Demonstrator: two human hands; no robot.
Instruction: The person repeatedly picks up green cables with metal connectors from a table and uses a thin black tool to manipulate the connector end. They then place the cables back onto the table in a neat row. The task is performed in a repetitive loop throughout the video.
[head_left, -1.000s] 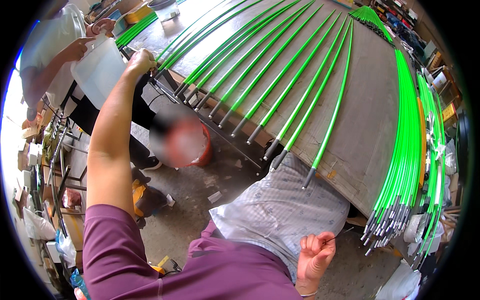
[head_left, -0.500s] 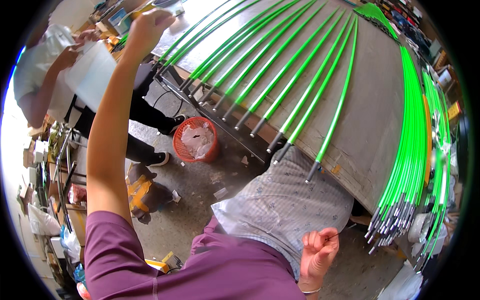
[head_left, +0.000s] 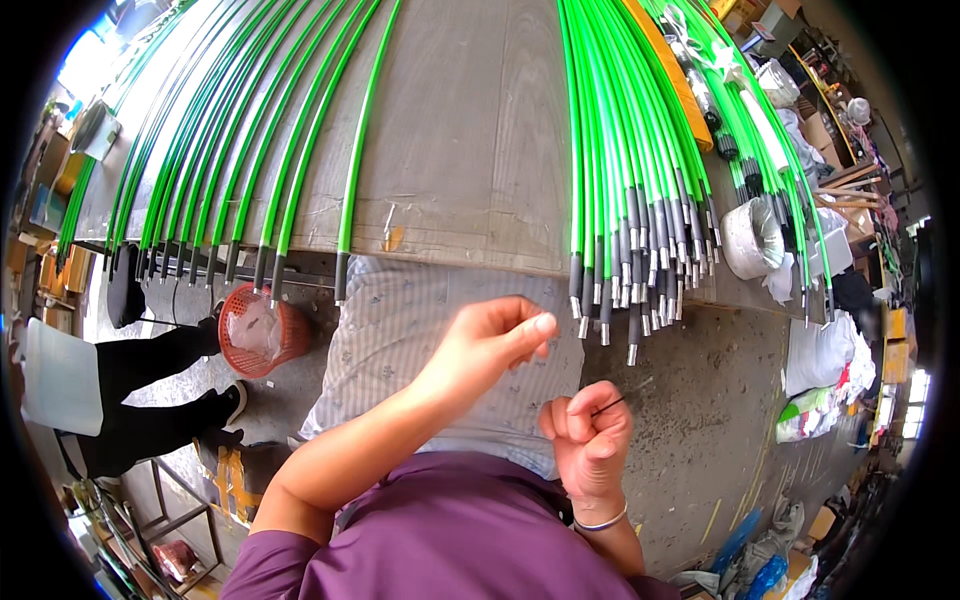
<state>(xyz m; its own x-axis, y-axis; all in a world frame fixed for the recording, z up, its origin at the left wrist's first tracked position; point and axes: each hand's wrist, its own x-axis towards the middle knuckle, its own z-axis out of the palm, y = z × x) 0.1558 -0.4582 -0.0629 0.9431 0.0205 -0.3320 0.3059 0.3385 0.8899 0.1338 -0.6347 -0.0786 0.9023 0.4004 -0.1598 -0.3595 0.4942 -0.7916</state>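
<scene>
My right hand [head_left: 588,440] is closed in front of my waist, with a thin dark rod [head_left: 610,406] sticking out between its fingers. What the rod is I cannot make out. Up and to the left of it, my left hand [head_left: 495,345] has its fingers curled and thumb drawn in; anything it pinches is hidden. Both hands are apart from the table. Nearest to them lies a dense bundle of green cables [head_left: 610,130], with dark sleeves and silvery tips hanging past the table's near edge. A separate green cable [head_left: 362,140] lies to the left.
More green cables [head_left: 240,130] fan out on the left of the grey table [head_left: 450,150]. A patterned cloth [head_left: 385,330] covers my lap. Below the table is a red basket [head_left: 285,345] with white scraps. Another person's legs [head_left: 150,370] stand at left, beside a translucent container [head_left: 62,375].
My view has swung to the right. My left hand has come down from the far left to near my right hand, which still holds the thin rod.
</scene>
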